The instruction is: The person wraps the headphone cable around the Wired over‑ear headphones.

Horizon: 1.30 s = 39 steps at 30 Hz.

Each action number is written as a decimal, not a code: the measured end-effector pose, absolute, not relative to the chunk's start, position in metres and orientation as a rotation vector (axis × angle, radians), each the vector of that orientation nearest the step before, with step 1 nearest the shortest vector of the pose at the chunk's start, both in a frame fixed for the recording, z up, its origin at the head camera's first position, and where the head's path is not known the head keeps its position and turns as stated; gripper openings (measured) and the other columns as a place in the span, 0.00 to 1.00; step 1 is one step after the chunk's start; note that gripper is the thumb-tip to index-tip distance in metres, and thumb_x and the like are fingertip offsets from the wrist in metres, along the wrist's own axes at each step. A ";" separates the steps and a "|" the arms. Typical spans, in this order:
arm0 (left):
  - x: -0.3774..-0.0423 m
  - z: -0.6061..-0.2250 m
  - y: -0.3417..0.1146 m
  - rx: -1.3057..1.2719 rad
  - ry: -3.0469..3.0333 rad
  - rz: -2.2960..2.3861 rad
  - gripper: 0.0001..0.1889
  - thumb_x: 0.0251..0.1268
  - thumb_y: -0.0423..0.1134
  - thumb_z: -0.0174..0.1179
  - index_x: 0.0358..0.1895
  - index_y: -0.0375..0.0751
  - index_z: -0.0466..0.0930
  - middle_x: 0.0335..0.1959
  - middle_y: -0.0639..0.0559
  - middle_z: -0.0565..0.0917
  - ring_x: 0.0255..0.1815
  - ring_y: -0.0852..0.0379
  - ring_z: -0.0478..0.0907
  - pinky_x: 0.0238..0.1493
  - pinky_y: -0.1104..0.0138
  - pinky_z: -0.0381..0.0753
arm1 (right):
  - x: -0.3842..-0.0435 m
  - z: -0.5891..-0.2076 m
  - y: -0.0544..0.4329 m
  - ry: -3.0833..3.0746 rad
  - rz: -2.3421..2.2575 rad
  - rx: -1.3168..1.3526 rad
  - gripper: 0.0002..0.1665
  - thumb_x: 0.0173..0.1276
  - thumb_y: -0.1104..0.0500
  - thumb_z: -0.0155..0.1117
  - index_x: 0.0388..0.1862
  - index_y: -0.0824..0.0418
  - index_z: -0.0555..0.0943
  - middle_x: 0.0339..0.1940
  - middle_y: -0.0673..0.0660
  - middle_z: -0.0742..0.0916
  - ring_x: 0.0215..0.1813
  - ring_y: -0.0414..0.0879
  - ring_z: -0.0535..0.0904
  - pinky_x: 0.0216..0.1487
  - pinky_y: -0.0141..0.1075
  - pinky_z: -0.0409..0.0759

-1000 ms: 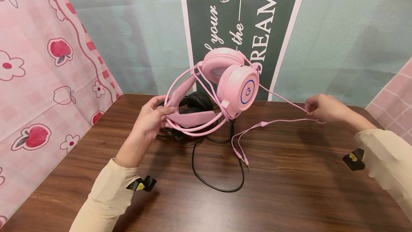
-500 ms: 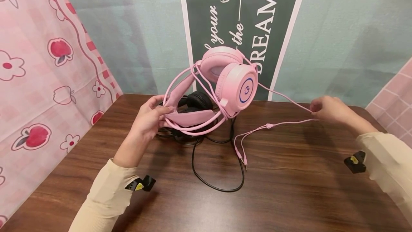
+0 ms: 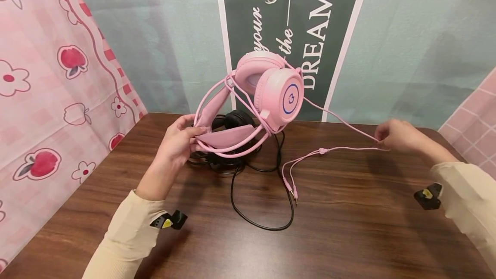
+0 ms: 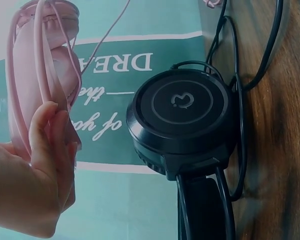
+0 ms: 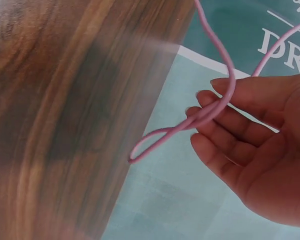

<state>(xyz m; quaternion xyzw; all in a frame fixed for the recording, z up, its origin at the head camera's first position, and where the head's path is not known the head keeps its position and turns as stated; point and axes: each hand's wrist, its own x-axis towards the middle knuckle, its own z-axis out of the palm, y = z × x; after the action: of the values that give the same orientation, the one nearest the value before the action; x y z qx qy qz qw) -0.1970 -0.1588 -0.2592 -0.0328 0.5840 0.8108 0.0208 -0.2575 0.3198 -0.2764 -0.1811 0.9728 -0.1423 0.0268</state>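
Both are closed: left hand point(image 3: 175, 144) gripping pink headphones point(image 3: 278, 98), right hand point(image 3: 399, 137) pinching cord point(image 5: 223, 52).

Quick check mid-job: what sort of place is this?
Probably a small indoor tabletop setup, perhaps a curtained-off booth: a wooden table stands against a blue-green backdrop printed with lettering, and a pink cloth with fruit and flower prints hangs on the left.

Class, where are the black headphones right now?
In the head view, the black headphones rest on the table, left of centre, partly hidden by the pink headphones in the left hand.
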 end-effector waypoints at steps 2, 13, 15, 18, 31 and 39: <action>-0.197 -0.259 -0.160 -0.117 1.785 2.533 0.15 0.60 0.19 0.47 0.46 0.40 0.62 0.33 0.42 0.72 0.17 0.59 0.77 0.18 0.68 0.81 | -0.257 -0.278 0.321 2.997 -0.452 -0.568 0.07 0.51 0.70 0.60 0.20 0.60 0.76 0.16 0.49 0.76 0.19 0.42 0.68 0.19 0.33 0.65; -0.196 -0.259 -0.167 -0.131 1.729 2.589 0.17 0.59 0.18 0.46 0.46 0.39 0.61 0.29 0.43 0.75 0.18 0.58 0.78 0.19 0.66 0.82 | -0.254 -0.278 0.324 3.212 -0.551 -0.526 0.04 0.57 0.66 0.62 0.23 0.62 0.78 0.19 0.52 0.81 0.23 0.43 0.68 0.27 0.37 0.64; -0.195 -0.258 -0.167 -0.132 1.729 2.592 0.16 0.59 0.18 0.46 0.46 0.39 0.61 0.30 0.43 0.75 0.18 0.58 0.78 0.19 0.66 0.82 | -0.253 -0.277 0.325 3.231 -0.563 -0.487 0.05 0.57 0.65 0.62 0.23 0.62 0.78 0.18 0.52 0.81 0.24 0.44 0.68 0.27 0.37 0.63; -0.195 -0.258 -0.167 -0.138 1.732 2.592 0.16 0.59 0.18 0.46 0.46 0.39 0.61 0.31 0.43 0.74 0.17 0.58 0.78 0.19 0.66 0.82 | -0.253 -0.276 0.325 3.236 -0.571 -0.460 0.06 0.57 0.65 0.62 0.21 0.61 0.77 0.18 0.52 0.80 0.24 0.45 0.68 0.28 0.38 0.63; -0.194 -0.257 -0.175 -0.180 1.725 2.618 0.16 0.60 0.19 0.48 0.46 0.41 0.62 0.30 0.45 0.75 0.19 0.57 0.79 0.21 0.67 0.83 | -0.249 -0.279 0.331 3.238 -0.552 -0.592 0.04 0.57 0.64 0.64 0.25 0.59 0.80 0.19 0.49 0.81 0.23 0.35 0.68 0.25 0.32 0.65; -0.194 -0.256 -0.175 -0.174 1.724 2.630 0.15 0.60 0.19 0.48 0.45 0.40 0.62 0.29 0.45 0.75 0.19 0.58 0.79 0.20 0.67 0.82 | -0.249 -0.266 0.332 3.298 -0.477 -0.538 0.04 0.56 0.62 0.66 0.22 0.58 0.82 0.17 0.49 0.81 0.23 0.41 0.68 0.24 0.35 0.64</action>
<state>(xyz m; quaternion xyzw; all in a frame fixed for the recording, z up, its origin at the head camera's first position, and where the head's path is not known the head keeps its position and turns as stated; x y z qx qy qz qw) -0.1939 -0.1748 -0.2561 -0.0552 0.5474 0.8351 -0.0038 -0.2488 0.3324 -0.2657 -0.1583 0.9704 -0.1403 -0.1168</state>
